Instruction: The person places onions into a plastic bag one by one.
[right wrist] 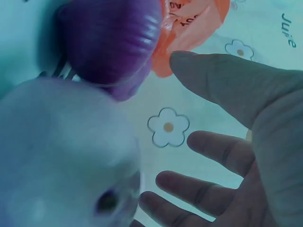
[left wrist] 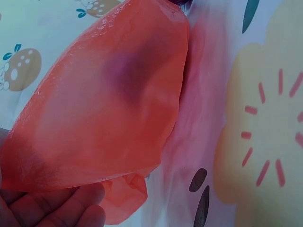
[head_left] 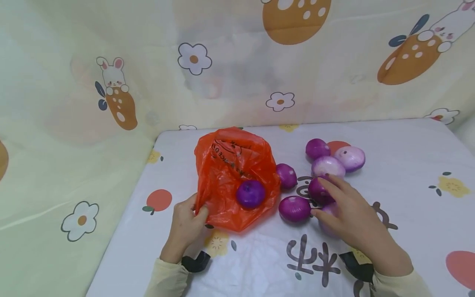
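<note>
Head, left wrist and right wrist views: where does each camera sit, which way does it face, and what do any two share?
Head: worn on the head, facing forward and down at the red bag and onions; left grip, right grip and sleeves show.
Left wrist: on that wrist, facing the bag's outer side; left fingers show at lower left.
Right wrist: on that wrist, facing a pale onion and a purple onion; thumb and fingers show at right.
Shared: head and right wrist both show the bag's print.

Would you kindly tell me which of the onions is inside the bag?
It is the purple onion seen through the open mouth of the red bag; the other visible onions lie outside, to its right.
</note>
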`<state>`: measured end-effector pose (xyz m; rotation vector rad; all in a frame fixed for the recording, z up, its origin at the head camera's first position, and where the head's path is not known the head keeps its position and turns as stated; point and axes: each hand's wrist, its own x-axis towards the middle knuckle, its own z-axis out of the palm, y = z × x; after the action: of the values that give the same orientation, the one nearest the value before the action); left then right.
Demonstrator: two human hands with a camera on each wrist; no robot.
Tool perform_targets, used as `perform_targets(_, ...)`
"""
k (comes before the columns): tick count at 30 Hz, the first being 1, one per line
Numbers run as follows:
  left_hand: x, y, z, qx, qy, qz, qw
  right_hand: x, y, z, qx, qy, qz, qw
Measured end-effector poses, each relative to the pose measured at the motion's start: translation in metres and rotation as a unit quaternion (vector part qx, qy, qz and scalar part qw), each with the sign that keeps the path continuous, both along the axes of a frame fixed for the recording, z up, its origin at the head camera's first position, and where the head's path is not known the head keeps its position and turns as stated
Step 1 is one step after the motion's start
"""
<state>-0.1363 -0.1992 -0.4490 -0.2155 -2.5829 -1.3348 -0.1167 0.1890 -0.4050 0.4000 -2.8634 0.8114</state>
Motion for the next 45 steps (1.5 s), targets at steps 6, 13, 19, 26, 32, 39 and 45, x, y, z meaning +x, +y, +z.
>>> perform_targets(6,0.000,0.001,0.000,0.002,0.001,-0.003,1.0000,0.012,0.013,-0.015,0.010,-0.028,-0.027,0.9992)
perform_targets(13,0.000,0.002,0.001,-0.001,0.002,-0.002,1.0000,0.024,0.017,-0.027,0.012,-0.065,-0.038,0.9971)
perform_targets(19,0.000,0.002,0.002,-0.001,0.003,-0.003,1.0000,0.028,0.018,-0.030,0.023,-0.074,-0.048,0.9959)
perform_targets(26,0.001,0.002,0.003,-0.004,0.000,-0.001,1.0000,0.029,0.019,-0.033,0.044,-0.077,-0.051,0.9947)
perform_targets(32,0.002,0.001,0.003,-0.006,-0.002,0.002,1.0000,0.028,0.018,-0.035,0.051,-0.064,-0.050,0.9954)
perform_targets(39,0.001,0.001,0.002,-0.005,-0.004,-0.001,1.0000,0.028,0.017,-0.035,0.055,-0.063,-0.055,0.9950)
perform_targets(45,0.000,0.001,0.001,-0.002,-0.003,-0.005,1.0000,0.028,0.016,-0.035,0.047,-0.061,-0.060,0.9952)
